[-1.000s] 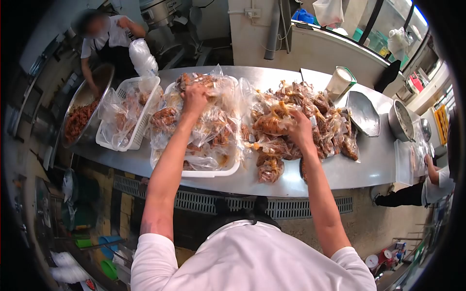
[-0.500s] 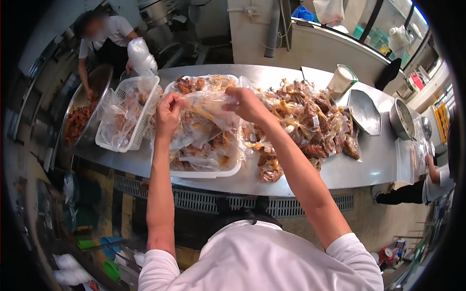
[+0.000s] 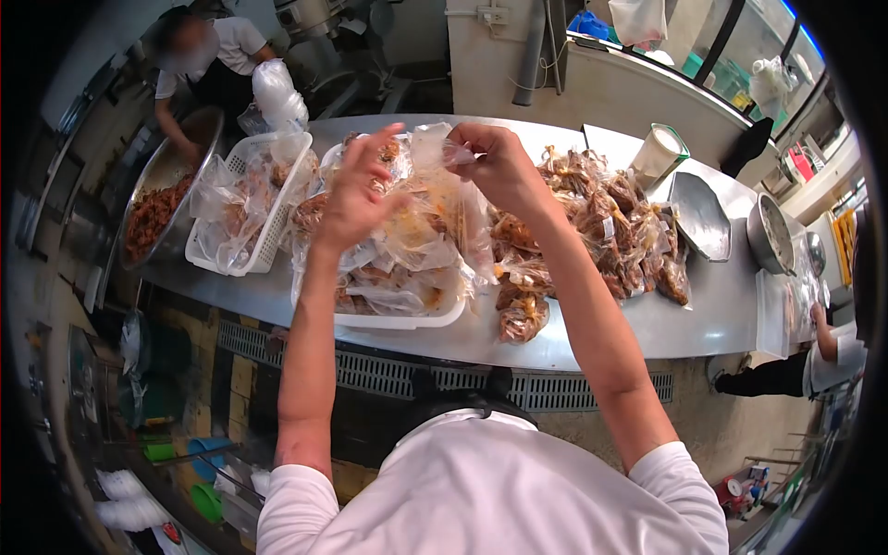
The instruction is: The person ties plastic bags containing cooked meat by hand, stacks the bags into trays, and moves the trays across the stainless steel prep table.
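Note:
My right hand (image 3: 495,166) pinches the top of a clear plastic bag (image 3: 424,217), which hangs over a white basket (image 3: 407,321) and has orange stains. My left hand (image 3: 361,199) is raised beside the bag, its fingers spread and slightly blurred, with nothing visible in it. Bags of reddish-brown food fill the white basket below both hands. To the right of it, a pile of knotted food bags (image 3: 601,222) lies on the steel table (image 3: 647,328).
A smaller basket (image 3: 250,254) of bags stands at the left, beside a large bowl (image 3: 153,217) of reddish food that a co-worker (image 3: 217,55) reaches into. Rightward are a white container (image 3: 659,153), a grey tray (image 3: 700,217), a metal pot (image 3: 770,236) and another person's arm (image 3: 821,333).
Over the last second my right hand left the food pile and took hold of the clear bag. My left hand, which was pinching beside it half a second ago, has opened and moved up.

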The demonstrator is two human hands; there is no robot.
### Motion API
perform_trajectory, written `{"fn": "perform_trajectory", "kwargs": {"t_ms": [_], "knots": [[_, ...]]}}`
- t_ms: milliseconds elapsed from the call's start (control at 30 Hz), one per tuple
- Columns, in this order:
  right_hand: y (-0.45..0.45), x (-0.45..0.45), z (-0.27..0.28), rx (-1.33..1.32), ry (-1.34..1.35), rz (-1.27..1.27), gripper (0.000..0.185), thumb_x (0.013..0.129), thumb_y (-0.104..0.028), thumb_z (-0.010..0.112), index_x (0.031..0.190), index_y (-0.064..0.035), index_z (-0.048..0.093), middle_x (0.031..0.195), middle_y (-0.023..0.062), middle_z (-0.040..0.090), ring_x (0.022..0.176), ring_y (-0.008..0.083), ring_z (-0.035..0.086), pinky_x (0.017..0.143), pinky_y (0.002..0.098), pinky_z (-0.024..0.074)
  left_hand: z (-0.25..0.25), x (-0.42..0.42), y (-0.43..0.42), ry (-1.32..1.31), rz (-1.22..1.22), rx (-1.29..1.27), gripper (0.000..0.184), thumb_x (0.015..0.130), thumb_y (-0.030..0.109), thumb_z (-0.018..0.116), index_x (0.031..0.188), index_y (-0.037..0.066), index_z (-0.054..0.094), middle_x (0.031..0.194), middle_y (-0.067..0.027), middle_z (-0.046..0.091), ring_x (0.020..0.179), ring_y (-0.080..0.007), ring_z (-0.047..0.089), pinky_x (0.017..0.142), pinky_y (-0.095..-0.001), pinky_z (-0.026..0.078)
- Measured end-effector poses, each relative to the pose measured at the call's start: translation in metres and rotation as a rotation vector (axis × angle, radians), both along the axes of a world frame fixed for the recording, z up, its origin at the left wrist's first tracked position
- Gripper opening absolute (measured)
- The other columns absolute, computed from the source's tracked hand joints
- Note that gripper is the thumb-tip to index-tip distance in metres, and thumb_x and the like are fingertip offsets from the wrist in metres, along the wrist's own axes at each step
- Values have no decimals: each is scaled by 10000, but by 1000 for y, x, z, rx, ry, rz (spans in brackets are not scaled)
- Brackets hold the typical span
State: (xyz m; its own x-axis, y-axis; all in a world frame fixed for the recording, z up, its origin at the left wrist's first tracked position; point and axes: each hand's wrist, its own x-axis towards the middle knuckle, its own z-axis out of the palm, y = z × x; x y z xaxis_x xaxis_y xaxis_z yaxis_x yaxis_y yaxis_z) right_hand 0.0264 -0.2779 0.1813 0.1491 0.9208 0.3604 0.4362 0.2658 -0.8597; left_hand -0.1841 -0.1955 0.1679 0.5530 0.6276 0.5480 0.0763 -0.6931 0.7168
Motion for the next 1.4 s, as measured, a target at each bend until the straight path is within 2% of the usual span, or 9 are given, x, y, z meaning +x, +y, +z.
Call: {"fn": "perform_trajectory", "kwargs": {"t_ms": [233, 433, 700, 900, 1000, 1067, 1167, 1333, 1400], "knots": [[-26, 23, 4, 97, 65, 68, 159, 831, -16, 715, 962, -2, 626, 847, 84, 646, 795, 146, 558, 735, 316, 483, 2, 2, 13, -135, 20, -151, 248, 799, 78, 832, 852, -20, 610, 697, -17, 600, 693, -64, 587, 647, -253, 504], [-32, 31, -27, -96, -314, -51, 157, 875, 2, 692, 965, -15, 565, 800, 18, 576, 762, 111, 524, 701, 278, 471, 3, -1, -5, 255, -86, -43, 232, 728, -50, 791, 701, 31, 575, 667, 27, 579, 645, -57, 560, 556, -225, 445], [-22, -15, -19, 8, 129, 163, 113, 864, 69, 655, 932, 10, 587, 832, 23, 631, 779, 105, 621, 707, 274, 539, -59, 11, -19, -81, -85, -231, 314, 709, 5, 862, 763, 50, 556, 711, 31, 567, 679, -84, 554, 630, -239, 498], [-34, -24, -54, 414, 245, -131, 454, 767, -268, 871, 1117, -46, 687, 975, 136, 718, 988, 271, 684, 908, 400, 529, -20, 21, -41, -160, 25, -308, 293, 764, -5, 816, 760, 52, 528, 704, 53, 472, 646, -43, 437, 567, -219, 408], [-36, -31, -107, -120, -243, 163, 475, 825, -339, 831, 1189, -82, 665, 1040, 130, 714, 1007, 247, 674, 910, 376, 528, -12, 46, -65, -159, -12, -136, 215, 788, -30, 773, 834, 33, 573, 824, -24, 619, 767, -121, 610, 648, -252, 487], [-20, -42, -150, -150, 248, -17, 398, 950, -377, 700, 1238, -108, 644, 1081, 100, 708, 1010, 198, 661, 880, 335, 527, -12, 45, -81, -153, -155, -219, 390, 855, -1, 736, 1199, -2, 551, 1291, -134, 568, 1188, -205, 566, 1001, -329, 463], [-31, -46, -130, 48, 869, 12, 322, 1056, -321, 545, 1218, -63, 647, 1060, 63, 703, 935, 151, 641, 792, 318, 531, -23, 31, -96, -6, 308, 169, 559, 902, 113, 723, 1384, 11, 460, 1365, -158, 536, 1218, -270, 551, 1056, -385, 428], [-38, -45, -124, -42, 1012, 100, 405, 1084, -355, 477, 1218, -5, 629, 984, 41, 675, 845, 95, 618, 637, 267, 495, -124, 36, -69, 59, 62, -480, 854, 877, 293, 766, 1530, -4, 303, 1558, -249, 332, 1463, -394, 318, 1184, -447, 282], [-29, -40, -152, 33, 959, 132, 356, 1081, -326, 486, 1170, -32, 668, 870, 22, 664, 791, 81, 625, 602, 247, 478, -106, 18, -67, 138, -10, -278, 848, 891, 304, 753, 1532, -6, 293, 1556, -252, 332, 1477, -373, 300, 1194, -435, 263]]}}
